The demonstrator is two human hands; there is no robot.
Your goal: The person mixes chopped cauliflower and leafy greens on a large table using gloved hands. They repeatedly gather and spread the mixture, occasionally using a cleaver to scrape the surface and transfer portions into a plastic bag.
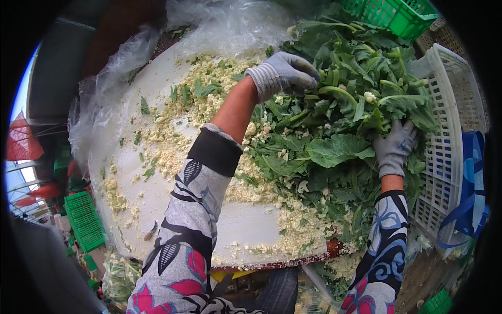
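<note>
A big heap of green cauliflower leaves [339,151] with pale stalks covers the right side of a white-topped table [243,227]. My left hand [284,74], in a grey knit glove, reaches over the heap's upper left part, its fingers curled down at the leaf stalks; whether they grip any is hidden. At the heap's right edge, my right hand [394,147], gloved alike, lies against the leaves with its fingers partly spread and some fingertips under a leaf. Cauliflower crumbs and small florets [168,145] are strewn over the table's middle. A small knife [150,230] rests near the lower left edge.
A white slatted plastic crate [443,157] stands along the right side, with a blue strap [468,196] by it. One green crate [410,15] is at the upper right, another [84,221] at lower left. Clear plastic film [231,27] bunches over the table's far edge.
</note>
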